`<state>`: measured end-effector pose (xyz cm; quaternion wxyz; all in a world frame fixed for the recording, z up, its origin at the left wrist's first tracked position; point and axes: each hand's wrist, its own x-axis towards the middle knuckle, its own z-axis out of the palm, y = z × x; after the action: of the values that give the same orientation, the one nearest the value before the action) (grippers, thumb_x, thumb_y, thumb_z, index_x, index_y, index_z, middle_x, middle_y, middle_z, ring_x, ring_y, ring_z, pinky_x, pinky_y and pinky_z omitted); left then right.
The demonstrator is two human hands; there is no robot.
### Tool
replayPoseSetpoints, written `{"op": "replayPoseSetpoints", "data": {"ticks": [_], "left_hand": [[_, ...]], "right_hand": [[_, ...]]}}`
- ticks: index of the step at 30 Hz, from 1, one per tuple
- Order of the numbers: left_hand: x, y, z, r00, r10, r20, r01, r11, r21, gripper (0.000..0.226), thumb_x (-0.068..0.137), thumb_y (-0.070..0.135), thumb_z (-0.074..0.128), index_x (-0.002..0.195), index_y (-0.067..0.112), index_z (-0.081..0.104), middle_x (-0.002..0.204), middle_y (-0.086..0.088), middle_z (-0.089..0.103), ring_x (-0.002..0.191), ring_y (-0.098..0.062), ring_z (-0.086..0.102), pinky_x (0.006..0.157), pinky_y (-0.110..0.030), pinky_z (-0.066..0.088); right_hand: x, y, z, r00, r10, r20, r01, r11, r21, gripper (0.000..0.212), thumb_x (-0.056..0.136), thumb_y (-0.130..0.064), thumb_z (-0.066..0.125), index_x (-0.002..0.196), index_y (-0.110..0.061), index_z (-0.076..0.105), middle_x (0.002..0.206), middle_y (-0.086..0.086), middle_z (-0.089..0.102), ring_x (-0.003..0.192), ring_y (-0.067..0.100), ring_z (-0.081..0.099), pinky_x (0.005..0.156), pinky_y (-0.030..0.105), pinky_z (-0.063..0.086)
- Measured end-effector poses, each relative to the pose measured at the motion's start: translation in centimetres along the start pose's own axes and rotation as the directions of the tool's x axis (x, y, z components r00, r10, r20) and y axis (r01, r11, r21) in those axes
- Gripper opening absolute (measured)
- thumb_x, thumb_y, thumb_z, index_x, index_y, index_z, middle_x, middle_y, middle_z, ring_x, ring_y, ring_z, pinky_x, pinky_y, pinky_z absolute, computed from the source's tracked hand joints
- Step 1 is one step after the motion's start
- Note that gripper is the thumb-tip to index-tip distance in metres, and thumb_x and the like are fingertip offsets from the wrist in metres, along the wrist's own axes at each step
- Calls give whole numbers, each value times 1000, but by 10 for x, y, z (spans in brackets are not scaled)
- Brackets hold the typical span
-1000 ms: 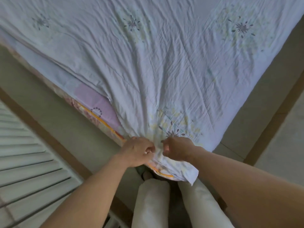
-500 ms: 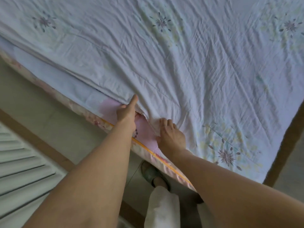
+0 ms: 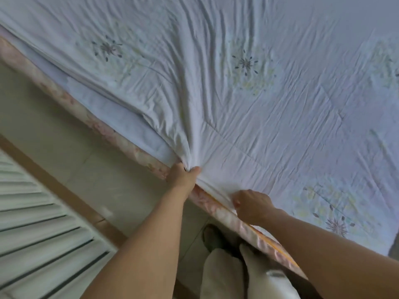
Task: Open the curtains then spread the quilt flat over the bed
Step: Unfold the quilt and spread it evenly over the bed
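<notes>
White cotton quilt with stitched grey flower sprays [image 3: 259, 104] lies over the bed. Its near hem runs along the bed's pink-flowered mattress side [image 3: 101, 128], on a diagonal from upper left to lower right in the head view.

Both of my hands are at that hem, and the body of the quilt lies ahead of my fingers, away from me.
- Left hand [image 3: 183, 178]: fingers and thumb are curled round a gathered bunch of the hem, right at the mattress edge. Creases fan out from this grip across the cloth.
- Right hand [image 3: 252, 205]: just down the edge from the left. Its fingers are curled and appear to pinch the folded hem, though the fingertips are hidden under the cloth.

Beyond the left hand, up the edge, a strip of pale undersheet [image 3: 129, 124] shows between quilt and mattress side. There the hem sits back from the edge.

My judgement is that the next pull goes toward me and along the edge to the left, and that the left hand, being nearer the bare strip, should lead. The bunched grip risks dragging in fresh folds.
</notes>
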<state>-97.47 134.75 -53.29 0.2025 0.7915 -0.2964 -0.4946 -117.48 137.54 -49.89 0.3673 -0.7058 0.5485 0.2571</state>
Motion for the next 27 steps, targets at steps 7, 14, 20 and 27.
{"op": "replayPoseSetpoints", "data": {"ticks": [7, 14, 20, 27], "left_hand": [[20, 17, -29, 994, -62, 94, 81, 972, -220, 18, 71, 21, 80, 86, 14, 73, 69, 6, 72, 62, -13, 67, 50, -23, 50], [75, 59, -81, 984, -150, -92, 97, 900, -424, 17, 77, 25, 77, 80, 11, 68, 81, -8, 69, 77, -24, 64, 70, -34, 52], [131, 85, -101, 982, -131, -136, 43, 855, -517, 20, 79, 31, 78, 83, 19, 62, 83, 7, 64, 75, -5, 61, 66, -22, 49], [128, 28, -172, 948, -6, -318, -84, 959, -270, 5, 86, 17, 67, 84, 12, 65, 73, 4, 66, 68, -13, 61, 56, -20, 49]], "right_hand": [[37, -43, -41, 966, -32, -258, 72, 987, 146, 12, 91, -22, 42, 94, -23, 53, 87, -1, 63, 79, 25, 60, 69, 33, 48], [89, -117, -80, 833, -164, -529, 269, 955, 127, 33, 92, -34, 50, 122, -19, 49, 117, -1, 52, 109, 18, 53, 74, 36, 47], [148, -152, -88, 893, -17, -450, 3, 999, -32, 35, 89, -24, 54, 119, -10, 44, 112, 8, 53, 100, 28, 58, 71, 31, 39], [166, -196, -105, 966, -189, -175, 203, 977, 70, 10, 84, -27, 51, 76, -23, 48, 75, -2, 54, 72, 23, 55, 63, 26, 35]]}}
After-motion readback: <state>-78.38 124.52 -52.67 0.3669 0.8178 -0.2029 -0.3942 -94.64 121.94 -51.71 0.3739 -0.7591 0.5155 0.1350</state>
